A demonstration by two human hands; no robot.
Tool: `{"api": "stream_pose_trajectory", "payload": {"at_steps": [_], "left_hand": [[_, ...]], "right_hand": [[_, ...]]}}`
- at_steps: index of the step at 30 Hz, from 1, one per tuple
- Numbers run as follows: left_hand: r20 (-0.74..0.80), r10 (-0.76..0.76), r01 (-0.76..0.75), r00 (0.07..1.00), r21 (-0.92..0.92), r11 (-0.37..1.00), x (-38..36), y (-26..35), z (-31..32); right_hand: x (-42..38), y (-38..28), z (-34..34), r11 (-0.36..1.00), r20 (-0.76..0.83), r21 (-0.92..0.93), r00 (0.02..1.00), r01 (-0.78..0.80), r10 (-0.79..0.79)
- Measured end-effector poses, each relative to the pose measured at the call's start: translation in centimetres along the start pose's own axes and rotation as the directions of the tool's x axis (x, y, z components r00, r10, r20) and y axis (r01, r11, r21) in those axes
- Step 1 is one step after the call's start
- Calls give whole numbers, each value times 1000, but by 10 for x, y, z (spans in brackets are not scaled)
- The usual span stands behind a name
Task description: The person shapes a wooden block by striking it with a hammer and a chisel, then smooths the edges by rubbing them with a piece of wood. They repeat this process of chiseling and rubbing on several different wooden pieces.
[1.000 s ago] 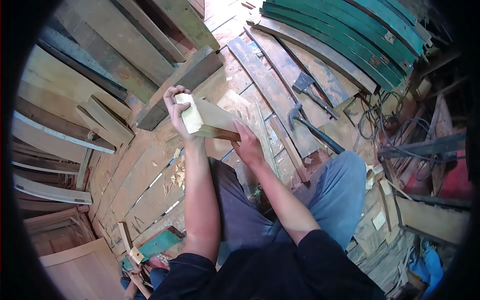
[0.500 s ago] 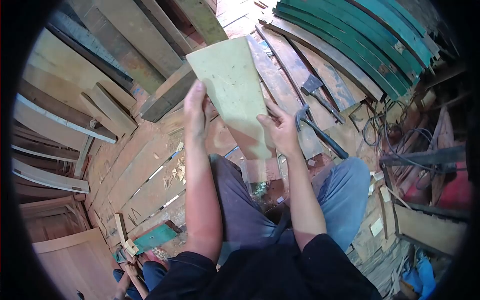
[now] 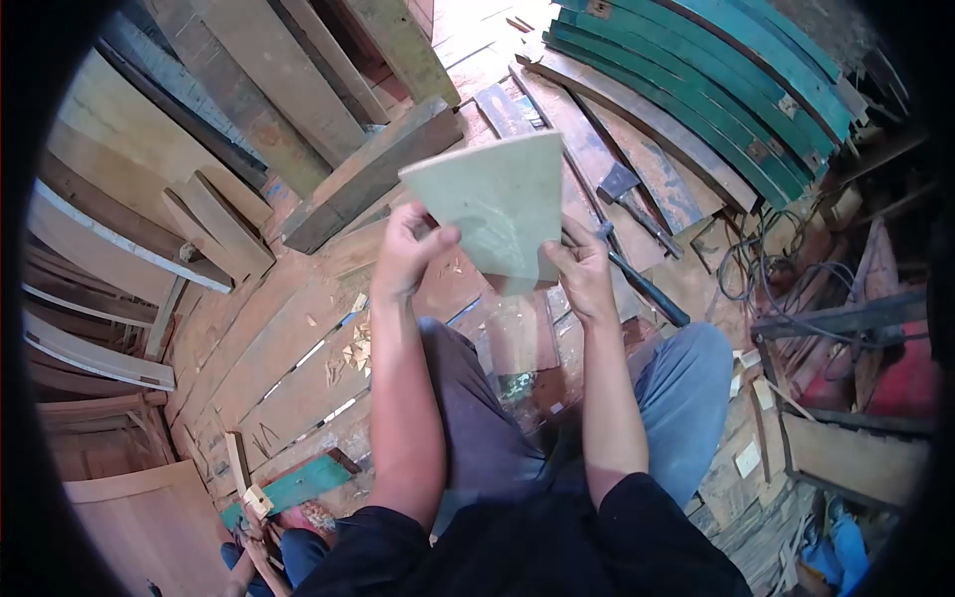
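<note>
A flat, pale greenish board [image 3: 497, 204], wider at its far end, is held up between my two hands above the floor. My left hand [image 3: 413, 249] grips its left edge, with the thumb on the near face. On the right edge, my right hand [image 3: 582, 267] pinches it between thumb and fingers. A hammer [image 3: 647, 287] with a dark handle lies just right of my right hand, its head partly hidden by the fingers. Beyond it rests a hatchet-like tool [image 3: 637, 207] with a dark, broad head.
Curved green-painted boards [image 3: 696, 90] are stacked at the upper right. Wooden planks [image 3: 269, 80] lean at the upper left. A thick beam [image 3: 368, 174] lies ahead. Loose cables [image 3: 766, 249] and scrap lie to the right. Another person's hands [image 3: 257, 542] hold a small wood block at the lower left.
The board has come lower and tilted, so its face looks shorter from here. My left hand has moved down and slightly right along its edge; both hands still hold it.
</note>
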State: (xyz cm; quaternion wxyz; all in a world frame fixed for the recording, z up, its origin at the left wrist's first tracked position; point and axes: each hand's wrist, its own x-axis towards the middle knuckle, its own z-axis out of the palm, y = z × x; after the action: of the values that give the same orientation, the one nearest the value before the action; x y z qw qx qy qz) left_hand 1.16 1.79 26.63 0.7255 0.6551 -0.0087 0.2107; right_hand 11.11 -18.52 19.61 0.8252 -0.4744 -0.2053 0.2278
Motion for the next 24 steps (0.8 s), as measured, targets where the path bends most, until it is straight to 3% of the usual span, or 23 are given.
{"api": "stream_pose_trajectory", "payload": {"at_steps": [2,4,7,8,10,12,14,17,19,20,23,24], "left_hand": [[196,26,14,980,-199,980,-4,7,9],[401,80,-13,912,-166,986,0,12,23],[451,29,-45,892,24,999,8,24,77],[484,-6,-53,875,107,993,7,30,90],[523,-51,-116,851,282,952,6,19,108],[567,-62,-217,821,411,885,3,8,121],[622,-38,-352,782,490,797,-5,-1,134],[623,-76,-439,779,627,644,-13,4,147],[566,-136,-395,813,708,586,-17,6,149],[530,-169,-366,831,749,552,-18,7,148],[461,-194,-314,866,804,505,-20,-3,143],[450,-212,-299,868,813,500,-19,-4,144]], "right_hand": [[2,-5,-4,989,-30,134,998,57,-54],[1,-10,-7,962,-64,254,994,100,-86],[2,-18,-5,911,-216,375,972,170,-93],[2,-24,-2,930,-262,299,956,214,-136],[2,-6,-24,828,-150,503,969,248,-198],[15,4,-61,648,141,761,962,44,-232],[14,-4,-80,645,46,747,956,160,-291],[15,-22,-92,615,-65,727,922,306,-382],[14,-38,-92,579,-135,711,886,399,-444],[6,-45,-91,576,-245,656,860,487,-449],[5,-48,-138,589,-341,580,825,562,-451],[4,-52,-137,587,-305,521,777,620,-550]]}}
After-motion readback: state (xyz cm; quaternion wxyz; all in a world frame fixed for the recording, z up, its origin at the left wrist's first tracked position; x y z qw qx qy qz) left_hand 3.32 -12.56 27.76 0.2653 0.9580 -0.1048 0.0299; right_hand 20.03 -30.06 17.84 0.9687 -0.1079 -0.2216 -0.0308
